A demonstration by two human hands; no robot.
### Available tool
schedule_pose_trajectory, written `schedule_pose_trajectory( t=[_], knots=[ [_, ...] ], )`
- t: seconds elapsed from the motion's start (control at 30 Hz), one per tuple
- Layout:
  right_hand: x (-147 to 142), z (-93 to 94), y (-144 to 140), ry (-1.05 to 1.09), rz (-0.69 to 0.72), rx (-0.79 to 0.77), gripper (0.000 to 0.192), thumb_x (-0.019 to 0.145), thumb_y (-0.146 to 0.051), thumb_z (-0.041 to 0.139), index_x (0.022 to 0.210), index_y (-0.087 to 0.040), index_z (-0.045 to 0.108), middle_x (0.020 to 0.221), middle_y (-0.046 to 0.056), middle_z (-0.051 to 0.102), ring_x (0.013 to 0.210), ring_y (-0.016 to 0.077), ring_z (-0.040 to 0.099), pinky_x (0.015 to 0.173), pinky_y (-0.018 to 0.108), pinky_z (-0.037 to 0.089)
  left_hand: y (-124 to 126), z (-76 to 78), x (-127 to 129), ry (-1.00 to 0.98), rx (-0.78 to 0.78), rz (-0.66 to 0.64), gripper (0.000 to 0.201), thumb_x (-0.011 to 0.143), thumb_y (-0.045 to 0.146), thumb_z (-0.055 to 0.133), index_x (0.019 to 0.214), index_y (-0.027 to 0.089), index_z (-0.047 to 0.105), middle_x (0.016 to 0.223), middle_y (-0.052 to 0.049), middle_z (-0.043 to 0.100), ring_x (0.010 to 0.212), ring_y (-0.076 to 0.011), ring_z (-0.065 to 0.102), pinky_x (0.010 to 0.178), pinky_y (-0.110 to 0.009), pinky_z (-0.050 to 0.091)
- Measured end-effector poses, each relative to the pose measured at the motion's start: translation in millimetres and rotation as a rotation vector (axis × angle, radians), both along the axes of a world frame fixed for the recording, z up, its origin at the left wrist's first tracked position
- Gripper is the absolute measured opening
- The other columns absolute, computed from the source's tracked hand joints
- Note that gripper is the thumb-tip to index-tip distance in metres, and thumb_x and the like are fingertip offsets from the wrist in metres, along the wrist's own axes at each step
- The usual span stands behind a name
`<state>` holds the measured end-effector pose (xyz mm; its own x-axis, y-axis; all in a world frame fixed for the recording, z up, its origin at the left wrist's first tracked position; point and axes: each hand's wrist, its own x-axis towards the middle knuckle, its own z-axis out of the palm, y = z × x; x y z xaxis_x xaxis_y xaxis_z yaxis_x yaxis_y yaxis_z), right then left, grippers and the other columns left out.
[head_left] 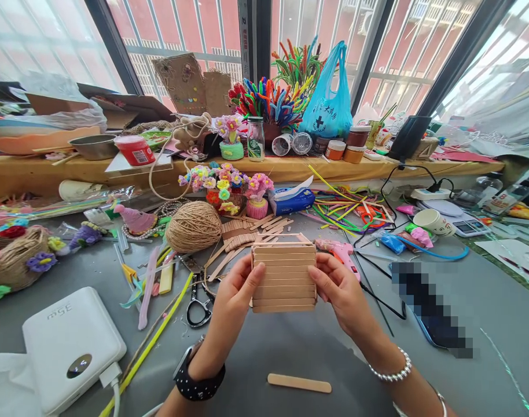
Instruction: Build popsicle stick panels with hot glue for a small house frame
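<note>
- A loose craft stick (299, 383) lies on the grey table (290, 347), nearest.
- Left hand (232, 301) and right hand (340, 289) each clasp a side of the stick box (284, 277), held above the table.
- A twine ball (194, 226) sits beyond.

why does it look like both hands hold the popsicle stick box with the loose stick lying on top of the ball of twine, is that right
Not quite. In the head view both hands, left hand and right hand, hold the popsicle stick box, but the loose stick lies on the table near the wrists, not on the ball of twine.
</note>
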<state>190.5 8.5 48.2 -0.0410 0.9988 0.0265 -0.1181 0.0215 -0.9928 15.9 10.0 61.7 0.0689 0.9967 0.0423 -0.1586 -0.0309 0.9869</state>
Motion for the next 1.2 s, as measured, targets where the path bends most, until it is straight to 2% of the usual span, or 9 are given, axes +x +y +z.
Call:
schedule_pose_trajectory(
  t=[0.27, 0.5, 0.63, 0.8, 0.93, 1.07, 1.2],
  knots=[
    [3.7, 3.5, -0.2, 0.072, 0.003, -0.025, 0.02, 0.074, -0.033, 0.06, 0.09, -0.022, 0.058, 0.081, 0.0, 0.059, 0.072, 0.0099, 0.053, 0.053, 0.017, 0.04, 3.8, 4.2, -10.5, 0.04, -0.023, -0.014, 0.027, 0.07, 0.029, 0.064, 0.094, 0.019, 0.065, 0.094, -0.002, 0.067, 0.091, -0.0212, 0.057, 0.076, -0.026, 0.045],
    [5.1, 6.3, 1.9, 0.149, 0.014, -0.09, 0.021, 0.071, -0.031, 0.064, 0.088, -0.02, 0.059, 0.079, 0.0, 0.058, 0.058, 0.0056, 0.047, 0.039, 0.013, 0.031, 5.6, 2.4, -12.9, 0.002, -0.108, 0.038, 0.031, 0.062, 0.03, 0.071, 0.09, 0.018, 0.068, 0.086, -0.004, 0.069, 0.082, -0.0187, 0.06, 0.066, -0.022, 0.046],
    [6.6, 8.3, 1.5, 0.201, 0.032, -0.145, 0.021, 0.068, -0.031, 0.066, 0.085, -0.019, 0.06, 0.073, -0.002, 0.057, 0.049, 0.0021, 0.039, 0.036, 0.011, 0.026, 3.8, 4.8, -11.1, 0.002, -0.132, 0.049, 0.035, 0.06, 0.032, 0.072, 0.09, 0.016, 0.068, 0.083, -0.006, 0.069, 0.073, -0.0175, 0.06, 0.058, -0.021, 0.045],
    [7.9, 9.5, 0.7, 0.212, 0.049, -0.152, 0.02, 0.069, -0.031, 0.066, 0.083, -0.018, 0.061, 0.069, -0.003, 0.054, 0.045, 0.0009, 0.033, 0.035, 0.011, 0.023, 3.5, 5.6, -10.5, -0.025, -0.157, 0.033, 0.033, 0.06, 0.031, 0.072, 0.09, 0.017, 0.068, 0.083, -0.005, 0.069, 0.075, -0.0166, 0.059, 0.059, -0.02, 0.045],
    [8.4, 9.9, 1.0, 0.215, 0.043, -0.161, 0.021, 0.068, -0.031, 0.066, 0.084, -0.019, 0.06, 0.073, -0.002, 0.057, 0.05, 0.0019, 0.041, 0.038, 0.01, 0.028, 3.9, 4.2, -11.1, -0.02, -0.158, 0.017, 0.034, 0.061, 0.031, 0.071, 0.092, 0.018, 0.067, 0.083, -0.004, 0.07, 0.073, -0.0152, 0.059, 0.058, -0.019, 0.045],
    [8.3, 10.2, 0.1, 0.206, 0.024, -0.191, 0.025, 0.067, -0.033, 0.067, 0.087, -0.02, 0.059, 0.077, -0.001, 0.061, 0.065, 0.0073, 0.054, 0.052, 0.013, 0.041, 3.9, 2.5, -11.0, -0.01, -0.147, 0.038, 0.035, 0.06, 0.032, 0.072, 0.091, 0.016, 0.068, 0.084, -0.006, 0.07, 0.075, -0.0177, 0.06, 0.058, -0.021, 0.046],
    [7.2, 12.8, -5.5, 0.131, -0.028, -0.08, 0.024, 0.068, -0.033, 0.067, 0.087, -0.021, 0.058, 0.082, 0.001, 0.062, 0.073, 0.0113, 0.057, 0.059, 0.018, 0.045, 5.8, -0.3, -11.6, -0.005, -0.134, 0.026, 0.037, 0.061, 0.033, 0.071, 0.094, 0.016, 0.067, 0.089, -0.007, 0.069, 0.087, -0.0231, 0.059, 0.069, -0.026, 0.048]
  ],
)
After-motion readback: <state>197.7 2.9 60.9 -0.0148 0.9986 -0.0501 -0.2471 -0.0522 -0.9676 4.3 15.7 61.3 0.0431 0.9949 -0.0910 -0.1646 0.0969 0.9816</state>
